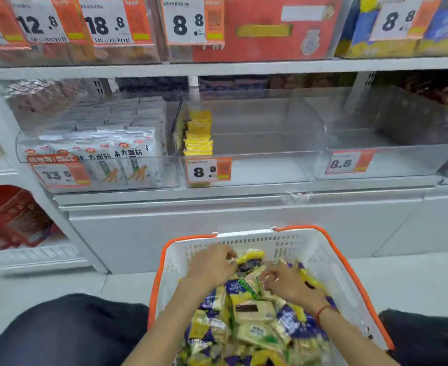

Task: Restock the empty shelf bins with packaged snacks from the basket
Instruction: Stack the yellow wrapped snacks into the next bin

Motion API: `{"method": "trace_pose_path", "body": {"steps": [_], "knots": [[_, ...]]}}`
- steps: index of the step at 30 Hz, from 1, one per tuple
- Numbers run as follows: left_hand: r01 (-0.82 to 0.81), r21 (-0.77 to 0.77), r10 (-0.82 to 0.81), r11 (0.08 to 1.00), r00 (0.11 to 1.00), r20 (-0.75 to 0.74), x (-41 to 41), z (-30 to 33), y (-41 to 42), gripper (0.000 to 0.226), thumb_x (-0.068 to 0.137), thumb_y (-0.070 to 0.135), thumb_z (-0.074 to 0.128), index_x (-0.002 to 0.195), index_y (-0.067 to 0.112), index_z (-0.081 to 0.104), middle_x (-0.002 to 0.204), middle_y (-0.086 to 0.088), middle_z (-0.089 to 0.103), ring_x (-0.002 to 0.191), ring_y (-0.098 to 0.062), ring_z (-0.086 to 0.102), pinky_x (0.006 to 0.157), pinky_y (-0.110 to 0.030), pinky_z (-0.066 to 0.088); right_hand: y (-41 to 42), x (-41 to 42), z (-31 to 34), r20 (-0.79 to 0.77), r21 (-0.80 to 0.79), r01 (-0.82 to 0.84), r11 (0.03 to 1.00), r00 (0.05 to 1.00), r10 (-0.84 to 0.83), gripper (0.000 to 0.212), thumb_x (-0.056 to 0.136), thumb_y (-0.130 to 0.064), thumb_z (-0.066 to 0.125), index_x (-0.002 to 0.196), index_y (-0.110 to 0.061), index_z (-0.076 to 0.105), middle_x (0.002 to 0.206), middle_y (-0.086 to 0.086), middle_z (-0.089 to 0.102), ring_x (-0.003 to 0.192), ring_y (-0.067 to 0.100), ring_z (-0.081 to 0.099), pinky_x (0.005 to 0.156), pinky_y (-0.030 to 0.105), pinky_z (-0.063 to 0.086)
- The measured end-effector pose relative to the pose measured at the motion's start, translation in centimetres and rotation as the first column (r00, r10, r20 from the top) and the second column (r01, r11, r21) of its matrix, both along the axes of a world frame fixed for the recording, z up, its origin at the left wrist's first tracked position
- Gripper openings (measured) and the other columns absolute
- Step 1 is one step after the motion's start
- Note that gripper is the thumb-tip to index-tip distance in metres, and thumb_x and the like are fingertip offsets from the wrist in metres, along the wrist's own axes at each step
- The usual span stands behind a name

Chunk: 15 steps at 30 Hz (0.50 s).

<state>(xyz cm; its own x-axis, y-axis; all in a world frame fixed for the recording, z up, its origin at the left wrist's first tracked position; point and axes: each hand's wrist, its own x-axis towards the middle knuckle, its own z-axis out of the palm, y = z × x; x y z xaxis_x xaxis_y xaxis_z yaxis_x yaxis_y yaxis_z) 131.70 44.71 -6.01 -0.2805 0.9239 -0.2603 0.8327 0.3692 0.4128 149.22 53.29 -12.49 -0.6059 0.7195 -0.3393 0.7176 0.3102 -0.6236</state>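
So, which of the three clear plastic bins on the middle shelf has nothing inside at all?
The right-hand clear bin. The left bin is full of white packets; the middle bin holds yellow packets.

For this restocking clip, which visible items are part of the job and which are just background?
Job:
basket
snack packets
middle bin
right bin
left hand
right hand

Background:
full white-pack bin
top-shelf red box

I note the basket (331,262) on the floor before the shelf unit, packed with snack packets (254,313). Both hands sit in it, left hand (212,265) beside right hand (287,283). Above, the middle bin (246,167) holds a packet stack (198,133) at its left wall; a full bin (99,159) lies left, another bin (386,159) right.
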Motion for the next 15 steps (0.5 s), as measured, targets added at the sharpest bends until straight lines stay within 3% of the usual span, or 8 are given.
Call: {"method": "trace_pose_path", "body": {"steps": [2, 4, 6, 9, 11, 13, 15], "knots": [[0.032, -0.17, -0.01, 0.985, 0.992, 0.13, 0.6, -4.1, -0.9, 0.028, 0.094, 0.029, 0.051, 0.12, 0.025, 0.063, 0.127, 0.004, 0.061, 0.116, -0.017, 0.056, 0.095, -0.031, 0.046, -1.4, 0.8, -3.1, 0.17, -0.122, -0.098, 0.988, 0.978, 0.118, 0.016, 0.092, -0.013, 0.049, 0.096, -0.024, 0.06, 0.111, 0.01, 0.062, 0.092, 0.021, 0.059, 0.065, 0.02, 0.042], [0.04, -0.283, 0.027, 0.958, 0.974, 0.227, 1.1, -7.7, -1.8, 0.029, 0.096, 0.025, 0.047, 0.12, 0.021, 0.063, 0.129, 0.001, 0.058, 0.119, -0.02, 0.055, 0.097, -0.032, 0.046, -2.9, 1.4, -6.1, 0.265, -0.211, -0.173, 0.962, 0.937, 0.226, 0.025, 0.094, -0.018, 0.051, 0.119, -0.021, 0.055, 0.125, 0.007, 0.051, 0.113, 0.023, 0.054, 0.081, 0.025, 0.043], [0.024, -0.361, 0.077, 0.932, 0.962, 0.262, 1.7, -10.4, -2.8, 0.03, 0.096, 0.02, 0.044, 0.119, 0.017, 0.063, 0.126, -0.001, 0.059, 0.117, -0.021, 0.056, 0.096, -0.031, 0.046, -4.1, 1.9, -8.2, 0.309, -0.208, -0.182, 0.961, 0.92, 0.241, 0.044, 0.093, -0.021, 0.053, 0.136, -0.017, 0.044, 0.138, 0.004, 0.042, 0.124, 0.022, 0.047, 0.098, 0.03, 0.042], [0.086, -0.504, 0.059, 0.86, 0.962, 0.265, 2.8, -13.0, -4.4, 0.018, 0.095, 0.027, 0.049, 0.096, 0.018, 0.065, 0.101, -0.005, 0.064, 0.093, -0.019, 0.06, 0.08, -0.031, 0.045, -5.1, 2.4, -9.4, 0.317, -0.143, -0.229, 0.963, 0.911, 0.264, 0.05, 0.089, -0.019, 0.058, 0.137, -0.014, 0.043, 0.135, 0.004, 0.039, 0.126, 0.023, 0.042, 0.103, 0.034, 0.039], [0.146, -0.613, 0.017, 0.777, 0.968, 0.252, 3.2, -13.4, -4.8, 0.021, 0.094, 0.036, 0.05, 0.085, 0.019, 0.056, 0.088, -0.006, 0.056, 0.083, -0.018, 0.054, 0.072, -0.027, 0.037, -5.3, 2.1, -9.1, 0.331, -0.146, -0.283, 0.948, 0.889, 0.316, 0.042, 0.09, -0.019, 0.056, 0.131, -0.012, 0.051, 0.13, 0.007, 0.042, 0.119, 0.026, 0.047, 0.098, 0.038, 0.043], [0.196, -0.675, -0.035, 0.711, 0.969, 0.244, 3.1, -13.9, -4.7, 0.031, 0.095, 0.041, 0.05, 0.111, 0.016, 0.058, 0.108, -0.01, 0.057, 0.106, -0.024, 0.056, 0.078, -0.027, 0.038, -5.0, 1.4, -8.7, 0.345, -0.215, -0.27, 0.939, 0.878, 0.332, 0.031, 0.09, -0.015, 0.053, 0.116, -0.001, 0.06, 0.116, 0.019, 0.051, 0.1, 0.032, 0.057, 0.082, 0.04, 0.049], [0.216, -0.723, -0.079, 0.656, 0.973, 0.219, 3.0, -13.8, -4.4, 0.06, 0.091, 0.048, 0.056, 0.139, 0.014, 0.042, 0.136, -0.009, 0.048, 0.128, -0.026, 0.046, 0.094, -0.03, 0.042, -4.9, 1.0, -8.4, 0.383, -0.333, -0.301, 0.894, 0.823, 0.42, 0.039, 0.083, -0.009, 0.057, 0.118, 0.006, 0.057, 0.107, 0.028, 0.056, 0.081, 0.03, 0.054, 0.065, 0.035, 0.046]]}}
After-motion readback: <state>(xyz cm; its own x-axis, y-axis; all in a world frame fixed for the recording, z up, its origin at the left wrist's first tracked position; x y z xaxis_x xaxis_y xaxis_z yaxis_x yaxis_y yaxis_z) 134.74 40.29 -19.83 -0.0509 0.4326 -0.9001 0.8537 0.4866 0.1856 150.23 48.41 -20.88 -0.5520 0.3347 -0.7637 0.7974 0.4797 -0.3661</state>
